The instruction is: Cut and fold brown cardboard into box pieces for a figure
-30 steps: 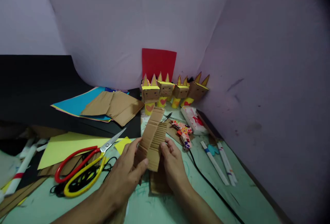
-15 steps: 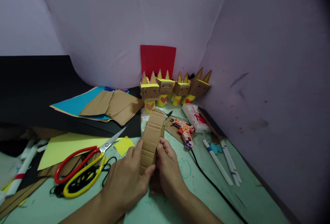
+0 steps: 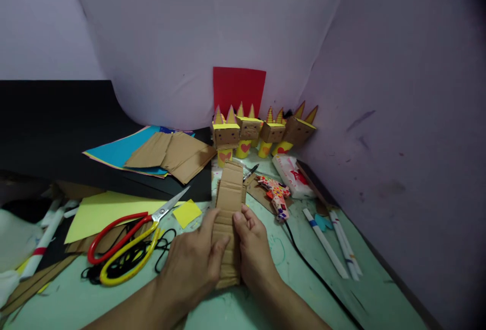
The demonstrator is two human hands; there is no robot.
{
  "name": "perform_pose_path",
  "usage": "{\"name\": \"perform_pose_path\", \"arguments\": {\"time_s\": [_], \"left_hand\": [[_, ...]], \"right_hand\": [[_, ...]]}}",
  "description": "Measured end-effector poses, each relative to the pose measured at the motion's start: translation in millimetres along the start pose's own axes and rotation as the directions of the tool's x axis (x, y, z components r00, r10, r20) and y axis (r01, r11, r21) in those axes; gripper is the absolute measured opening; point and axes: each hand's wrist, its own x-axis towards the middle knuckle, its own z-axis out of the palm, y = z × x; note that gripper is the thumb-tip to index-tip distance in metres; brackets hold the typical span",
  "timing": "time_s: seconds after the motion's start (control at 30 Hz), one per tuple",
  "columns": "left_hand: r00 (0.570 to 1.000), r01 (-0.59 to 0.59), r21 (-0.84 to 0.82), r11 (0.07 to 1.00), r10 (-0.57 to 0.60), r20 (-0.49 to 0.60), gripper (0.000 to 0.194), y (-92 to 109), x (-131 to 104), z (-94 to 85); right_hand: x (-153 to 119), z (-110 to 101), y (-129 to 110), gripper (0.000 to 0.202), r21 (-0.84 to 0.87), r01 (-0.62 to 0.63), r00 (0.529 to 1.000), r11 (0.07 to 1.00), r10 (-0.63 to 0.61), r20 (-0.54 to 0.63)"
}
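1. Two hands, head view: your left hand (image 3: 194, 255) and right hand (image 3: 253, 243) pinched the cardboard strip (image 3: 230, 196) along opposite long edges.
2. It was between them, over the green table (image 3: 299, 289).
3. Seemed light, crease-prone; long edges suited gripping.

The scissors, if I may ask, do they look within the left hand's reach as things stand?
Probably yes: the scissors lie uncovered near the left hand, on its outer side, with nothing tall between, though its grip on the cardboard strip would likely have to loosen first.

A long brown cardboard strip (image 3: 230, 198) (creased crosswise) points away, overlapping another cardboard piece (image 3: 244, 194).
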Motion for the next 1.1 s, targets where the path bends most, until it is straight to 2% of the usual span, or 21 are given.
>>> {"name": "perform_pose_path", "arguments": {"time_s": [0.07,0.13,0.2,0.37,0.47,0.53,0.63,0.7,0.8,0.83,0.97,1.03,1.1], "left_hand": [[0.993,0.117,-0.278,0.953,-0.11,0.043,0.043,-5.6,6.8,-1.5],[0.969,0.247,-0.527,0.813,-0.204,0.14,0.047,-12.8,15.3,-0.8],[0.948,0.317,-0.684,0.657,-0.245,0.205,0.051,-19.4,23.7,0.7],[0.932,0.317,-0.866,0.388,-0.296,0.208,0.043,-23.1,34.1,-1.2],[0.914,0.332,-0.891,0.309,-0.34,0.223,0.039,-20.4,32.6,-2.5],[0.91,0.335,-0.89,0.309,-0.35,0.221,0.036,-18.1,30.1,-2.5],[0.92,0.347,-0.88,0.324,-0.301,0.252,0.033,-12.9,25.3,-3.7],[0.931,0.348,-0.851,0.393,-0.253,0.264,0.032,-8.6,21.7,-5.2],[0.95,0.308,-0.784,0.539,-0.217,0.224,0.034,-3.7,17.1,-5.8],[0.952,0.303,-0.774,0.555,-0.212,0.221,0.035,-3.1,16.1,-5.2],[0.935,0.35,-0.776,0.524,-0.245,0.255,0.034,-7.6,17.9,-1.2],[0.94,0.332,-0.735,0.591,-0.273,0.205,0.033,-12.9,21.3,-0.8],[0.96,0.236,-0.653,0.719,-0.277,0.043,0.032,-17.6,24.2,-3.2]], "right_hand": [[0.2,-0.2,-1.3,0.023,0.057,-0.023,1.0,0.998,0.023,0.006],[-0.3,-0.4,-2.0,0.023,0.092,-0.055,0.998,0.994,0.053,0.026],[-1.6,-0.5,-2.1,0.023,0.087,-0.077,0.995,0.993,0.072,0.063],[-7.7,4.3,-2.0,0.028,0.017,-0.153,0.978,0.988,0.149,0.145],[-9.8,8.0,-3.7,0.032,0.012,-0.223,0.962,0.975,0.218,0.164],[-8.8,8.0,-5.6,0.034,-0.027,-0.187,0.971,0.982,0.188,0.144],[-3.8,3.5,-9.3,0.033,-0.129,-0.111,0.991,0.985,0.119,0.06],[0.6,-0.9,-12.4,0.03,-0.156,-0.098,0.995,0.983,0.098,-0.009],[5.6,-5.7,-18.1,0.025,-0.118,-0.064,0.995,0.991,0.054,-0.086],[6.5,-6.3,-20.2,0.025,-0.102,-0.05,0.994,0.994,0.039,-0.105],[7.2,-5.3,-26.0,0.027,-0.052,-0.07,0.99,0.996,0.064,-0.123],[6.9,-5.0,-26.7,0.028,-0.041,-0.087,0.991,0.995,0.082,-0.105],[6.5,-5.7,-26.1,0.027,-0.052,-0.095,0.993,0.994,0.091,-0.08]]}}
